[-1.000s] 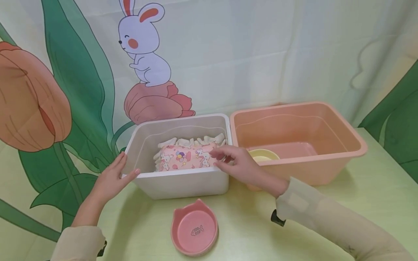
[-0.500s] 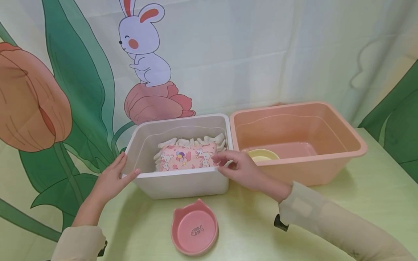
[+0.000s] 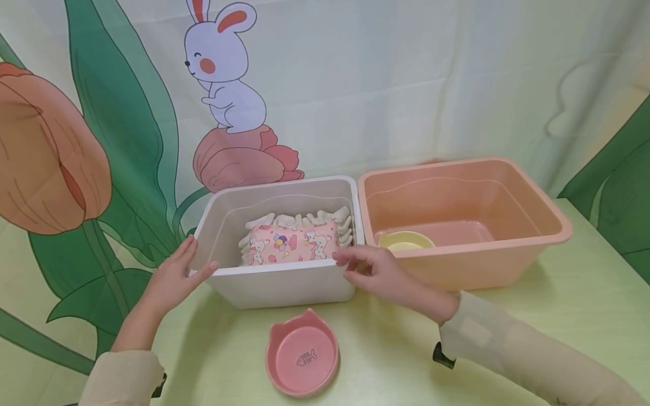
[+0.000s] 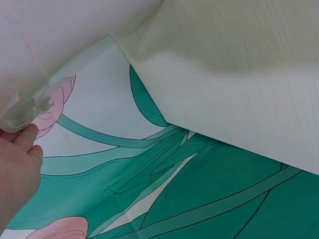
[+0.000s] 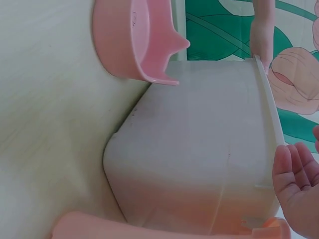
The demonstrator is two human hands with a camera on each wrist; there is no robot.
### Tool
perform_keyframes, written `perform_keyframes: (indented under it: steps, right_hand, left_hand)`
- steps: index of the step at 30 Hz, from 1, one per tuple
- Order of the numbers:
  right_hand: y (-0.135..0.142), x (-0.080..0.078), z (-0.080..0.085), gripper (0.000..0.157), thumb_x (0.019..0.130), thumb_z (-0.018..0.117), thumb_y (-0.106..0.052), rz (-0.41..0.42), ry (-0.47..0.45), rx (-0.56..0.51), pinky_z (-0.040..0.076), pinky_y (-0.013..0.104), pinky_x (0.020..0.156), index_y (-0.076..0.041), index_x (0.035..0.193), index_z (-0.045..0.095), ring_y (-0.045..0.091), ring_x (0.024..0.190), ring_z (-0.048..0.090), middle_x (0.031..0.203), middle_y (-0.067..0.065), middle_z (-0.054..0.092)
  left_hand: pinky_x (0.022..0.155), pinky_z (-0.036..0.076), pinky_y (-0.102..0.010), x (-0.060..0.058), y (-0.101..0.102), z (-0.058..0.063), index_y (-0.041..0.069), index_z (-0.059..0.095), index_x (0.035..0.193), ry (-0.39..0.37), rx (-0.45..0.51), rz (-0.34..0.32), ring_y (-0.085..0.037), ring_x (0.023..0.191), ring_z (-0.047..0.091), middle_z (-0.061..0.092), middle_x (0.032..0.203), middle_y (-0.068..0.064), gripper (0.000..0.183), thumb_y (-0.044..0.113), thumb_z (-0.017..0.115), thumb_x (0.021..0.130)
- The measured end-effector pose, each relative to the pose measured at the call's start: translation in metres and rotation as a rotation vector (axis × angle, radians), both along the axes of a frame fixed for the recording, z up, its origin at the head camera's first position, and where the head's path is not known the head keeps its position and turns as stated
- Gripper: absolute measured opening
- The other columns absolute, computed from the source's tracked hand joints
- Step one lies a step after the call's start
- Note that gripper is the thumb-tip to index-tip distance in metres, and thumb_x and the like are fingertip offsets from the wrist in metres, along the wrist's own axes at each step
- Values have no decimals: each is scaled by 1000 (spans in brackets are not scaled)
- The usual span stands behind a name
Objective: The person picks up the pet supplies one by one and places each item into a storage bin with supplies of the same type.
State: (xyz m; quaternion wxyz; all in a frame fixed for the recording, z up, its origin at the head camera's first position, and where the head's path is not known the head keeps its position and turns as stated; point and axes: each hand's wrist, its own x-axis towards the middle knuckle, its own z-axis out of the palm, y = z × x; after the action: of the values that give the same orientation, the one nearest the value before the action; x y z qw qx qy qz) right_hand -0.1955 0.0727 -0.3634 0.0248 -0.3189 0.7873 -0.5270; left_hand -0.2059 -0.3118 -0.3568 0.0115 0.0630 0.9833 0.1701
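Observation:
My left hand [image 3: 170, 280] rests at the front left corner of a white plastic bin [image 3: 284, 287], thumb over the front rim and straight fingers along the left one. In the left wrist view, its fingertips [image 4: 31, 133] touch the bin's edge. A small pink printed pillow [image 3: 294, 243] with a cream ruffled border lies inside the bin. Near the front right corner is my right hand [image 3: 383, 276], fingers loosely bent and nothing held. The right wrist view shows that palm [image 5: 304, 199] beside the bin's rim, with a gap between thumb and fingers in the head view.
A peach plastic bin [image 3: 467, 265] stands against the white one's right side, with a pale yellow bowl [image 3: 406, 241] in it. A pink cat-eared bowl [image 3: 303, 361] with a fishbone mark sits on the pale green table [image 3: 386, 361]. A printed curtain [image 3: 335, 101] hangs behind.
My right hand has drawn back from over the pillow, down and to the right, past the white bin's front right corner. The left hand and the bins have stayed put.

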Motion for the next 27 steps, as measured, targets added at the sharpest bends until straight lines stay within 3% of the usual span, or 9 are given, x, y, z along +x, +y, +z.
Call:
perform_keyframes:
  steps: [12, 21, 27]
  right_hand:
    - [0, 7, -16, 29, 81, 58, -1, 57, -42, 68, 52, 25, 69, -3, 110, 59, 14, 82, 58, 100, 12, 63]
    - [-1, 10, -25, 31, 79, 59, 1, 81, 2, 73, 52, 22, 67, -2, 110, 59, 15, 83, 59, 99, 13, 63]
    - [-1, 11, -30, 31, 80, 59, -2, 87, -24, 115, 51, 20, 68, -3, 111, 59, 14, 85, 58, 101, 11, 63]
  left_hand:
    - [93, 24, -66, 1, 0, 0, 3, 8, 142, -1, 5, 1, -47, 126, 25, 3, 149, -14, 81, 53, 41, 87]
    - [93, 25, -65, 1, 0, 0, 3, 8, 142, -1, 7, 4, -47, 125, 27, 3, 149, -13, 80, 53, 41, 87]
    - [93, 24, -65, 2, 0, 1, 3, 8, 142, 0, 6, 4, -47, 125, 26, 3, 149, -13, 80, 53, 41, 87]
